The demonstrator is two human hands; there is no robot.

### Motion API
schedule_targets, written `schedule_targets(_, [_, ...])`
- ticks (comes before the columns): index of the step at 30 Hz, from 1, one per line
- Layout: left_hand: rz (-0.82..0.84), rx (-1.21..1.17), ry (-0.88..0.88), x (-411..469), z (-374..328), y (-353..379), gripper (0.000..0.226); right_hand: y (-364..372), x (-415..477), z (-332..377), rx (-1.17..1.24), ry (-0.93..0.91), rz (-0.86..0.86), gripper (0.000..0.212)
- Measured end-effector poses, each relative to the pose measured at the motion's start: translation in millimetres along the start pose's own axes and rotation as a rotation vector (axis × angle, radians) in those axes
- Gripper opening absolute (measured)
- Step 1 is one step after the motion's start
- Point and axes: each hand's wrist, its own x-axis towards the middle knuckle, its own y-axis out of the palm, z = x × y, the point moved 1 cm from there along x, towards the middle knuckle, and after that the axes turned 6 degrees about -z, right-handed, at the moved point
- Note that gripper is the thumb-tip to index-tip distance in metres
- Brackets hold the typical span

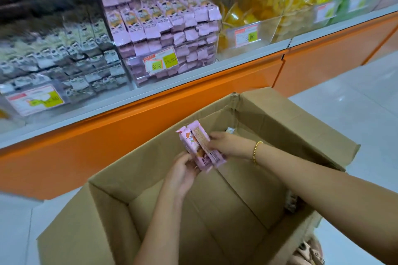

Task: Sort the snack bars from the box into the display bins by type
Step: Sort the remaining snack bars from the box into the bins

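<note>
The grey-wrapper bin (56, 60) stands just beside the pink-wrapper bin (172, 34), so misplacement is risked if the bundle is carried too far left. By the left hand (183, 171) the lower end of the pink snack bars (199, 146) is gripped, and the upper side is pinched by the right hand (228, 144). Several slick wrappers are held unevenly stacked, so one could slip out and be dropped back into the box (301, 127)

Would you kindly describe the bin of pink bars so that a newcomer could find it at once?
On top of the orange counter stands a row of clear bins. The bin of pink bars sits between the bin of grey packs and the bin of yellow sweets. It alone holds pink wrappers, tagged 15.80.
</note>
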Motion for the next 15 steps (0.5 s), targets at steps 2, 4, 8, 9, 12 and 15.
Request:
schedule_targets(2, [0.067, -0.025, 0.074, -13, -25, 13, 0.029, -22, -15, 23, 0.017, -0.107, -0.024, 0.015])
schedule_targets(4, [0.141, -0.039, 0.138, -28, -44, 24, 0.020, -40, -33, 41, -0.007, -0.184, -0.079, 0.015])
schedule_targets(8, [0.221, -0.062, 0.221, -55, -67, 47, 0.037, -72, -68, 74, 0.006, -0.298, -0.265, 0.033])
schedule_targets(9, [0.243, -0.099, 0.225, -61, -71, 53, 0.039, -77, -74, 80, 0.006, -0.311, -0.334, 0.036])
schedule_targets(12, [0.220, -0.143, 0.243, -78, -79, 69, 0.029, -83, -84, 88, 0.134, -0.391, -0.506, 0.042])
schedule_targets(15, [0.229, -0.169, 0.284, -88, -83, 77, 0.031, -78, -89, 86, 0.162, -0.473, -0.570, 0.027])
